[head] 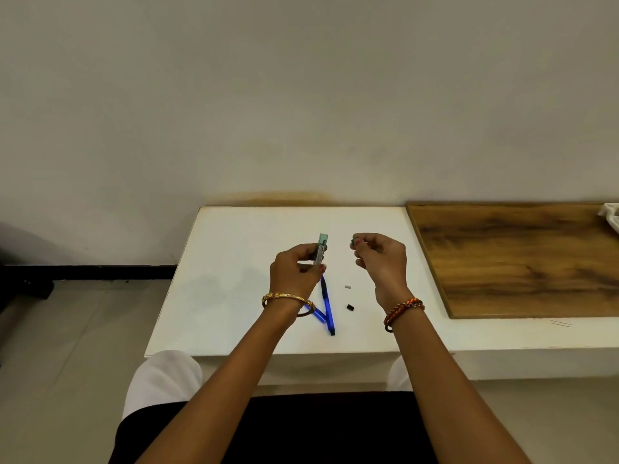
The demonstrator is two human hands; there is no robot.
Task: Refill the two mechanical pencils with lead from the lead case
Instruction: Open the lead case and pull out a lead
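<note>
Above the white rectangular tabletop [234, 296]: left hand [294, 272], fingers curled round a slim clear plastic lead case [321, 249], held upright, open top end uppermost. Right hand [382, 262], well apart from the case, fingertips [357, 243] pinching a small green cap [352, 242].

On the tabletop, between the wrists: two blue translucent mechanical pencils [326, 304], near ends meeting in a V, one partly hidden by the left wrist. Beside them, one small grey cylindrical piece [347, 287] and one small black cap [350, 307]. To the right: brown wood-grain board [519, 256].
</note>
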